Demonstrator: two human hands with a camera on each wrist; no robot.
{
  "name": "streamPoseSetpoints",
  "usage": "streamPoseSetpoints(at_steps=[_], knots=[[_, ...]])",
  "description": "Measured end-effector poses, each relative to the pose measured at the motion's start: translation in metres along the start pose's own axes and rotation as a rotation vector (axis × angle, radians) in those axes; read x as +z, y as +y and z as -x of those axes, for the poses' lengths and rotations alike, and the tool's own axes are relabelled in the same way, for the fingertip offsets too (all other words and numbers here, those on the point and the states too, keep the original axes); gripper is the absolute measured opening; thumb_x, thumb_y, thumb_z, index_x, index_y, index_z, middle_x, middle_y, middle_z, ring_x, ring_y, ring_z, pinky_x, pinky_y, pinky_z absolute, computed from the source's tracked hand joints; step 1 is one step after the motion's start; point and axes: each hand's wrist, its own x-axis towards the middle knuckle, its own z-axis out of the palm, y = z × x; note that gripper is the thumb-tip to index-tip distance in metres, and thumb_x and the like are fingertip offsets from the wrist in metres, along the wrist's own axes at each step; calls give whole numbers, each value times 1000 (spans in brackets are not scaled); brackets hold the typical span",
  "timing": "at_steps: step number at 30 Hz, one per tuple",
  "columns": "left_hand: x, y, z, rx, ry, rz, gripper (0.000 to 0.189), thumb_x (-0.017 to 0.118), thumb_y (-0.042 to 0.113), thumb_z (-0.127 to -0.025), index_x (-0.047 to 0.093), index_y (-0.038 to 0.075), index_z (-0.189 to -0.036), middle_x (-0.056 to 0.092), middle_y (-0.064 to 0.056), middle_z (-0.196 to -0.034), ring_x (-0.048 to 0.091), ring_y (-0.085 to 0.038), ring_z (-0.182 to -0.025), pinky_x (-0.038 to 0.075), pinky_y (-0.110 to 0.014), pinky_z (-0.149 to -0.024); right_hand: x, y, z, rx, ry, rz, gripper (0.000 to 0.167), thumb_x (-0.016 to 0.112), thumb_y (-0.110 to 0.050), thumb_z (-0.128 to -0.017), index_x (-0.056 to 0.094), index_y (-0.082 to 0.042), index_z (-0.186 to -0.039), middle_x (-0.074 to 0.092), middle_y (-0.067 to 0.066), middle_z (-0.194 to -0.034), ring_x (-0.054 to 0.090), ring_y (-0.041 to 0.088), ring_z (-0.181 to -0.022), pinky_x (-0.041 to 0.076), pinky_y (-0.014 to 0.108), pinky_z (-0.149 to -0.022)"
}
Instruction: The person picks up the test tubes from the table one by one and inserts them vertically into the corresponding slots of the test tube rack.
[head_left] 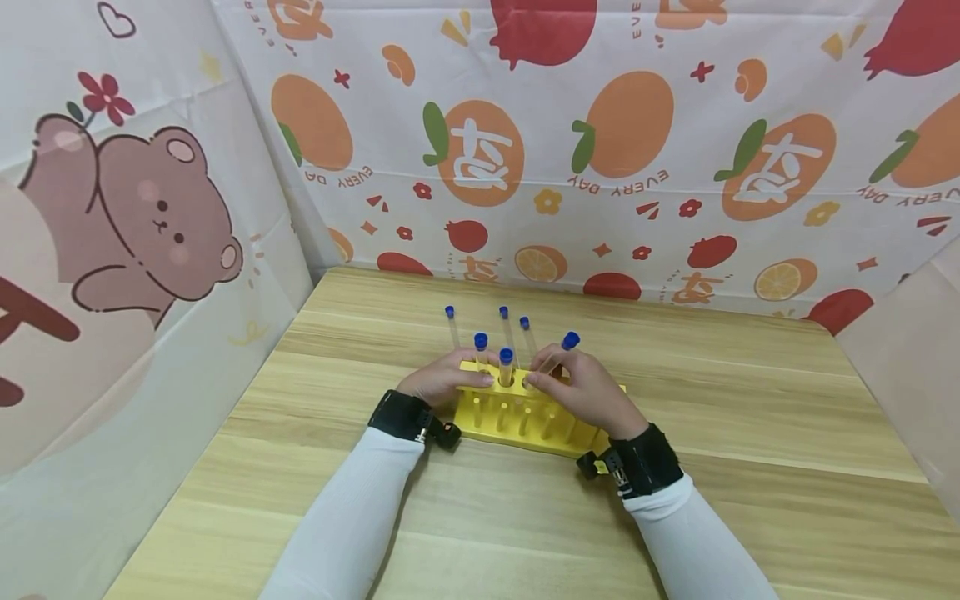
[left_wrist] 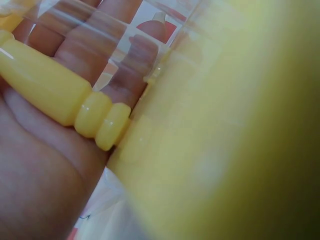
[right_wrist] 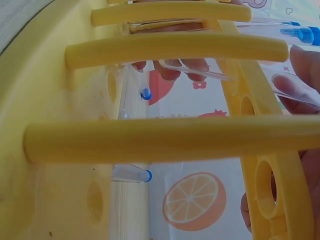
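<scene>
Left hand (head_left: 442,379) grips yellow rack (head_left: 513,434) at one end, presumably steadying it; right hand (head_left: 591,393) pinches a tilted tube (head_left: 556,358), probably for insertion.

Pale wood-grain tabletop (head_left: 495,533), grain running roughly side to side. Back wall: white printed sheet (head_left: 551,125), faint creases, covered in oranges (head_left: 630,125), red fruit (head_left: 543,29) and small flowers (head_left: 547,202) (lettering reads EVERY DAY). Left wall: pale sheet (head_left: 247,208) with brown-pink cartoon bear (head_left: 161,217), tilted sideways, heart outline above. Right side: pale surface (head_left: 918,358), partly in frame. Lighting soft, fairly even.
</scene>
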Motion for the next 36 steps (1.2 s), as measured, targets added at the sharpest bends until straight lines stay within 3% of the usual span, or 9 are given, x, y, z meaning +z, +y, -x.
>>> streamPoseSetpoints(at_steps=[11,23,36], knots=[[0,1,1,-13,13,1,23,61,22,-92,63,10,-112,66,-2,-108,62,-15,-95,53,-30,-88,0,4,1,-2,-1,-40,17,69,-36,-91,70,-22,-100,67,-11,-98,60,14,-91,54,37,-79],[-1,0,1,-10,2,39,25,65,26,-91,62,12,-111,67,0,-104,64,-13,-93,54,-29,-84,-2,4,1,-41,17,-56,24,72,-25,-90,66,-18,-112,68,-9,-100,61,14,-90,52,37,-78],[-2,-2,0,-12,2,37,24,64,25,-91,61,11,-112,67,0,-103,64,-13,-92,54,-28,-84,-1,7,0,-73,19,-117,20,65,-14,-92,63,-20,-111,68,-7,-101,60,14,-91,52,40,-79]])
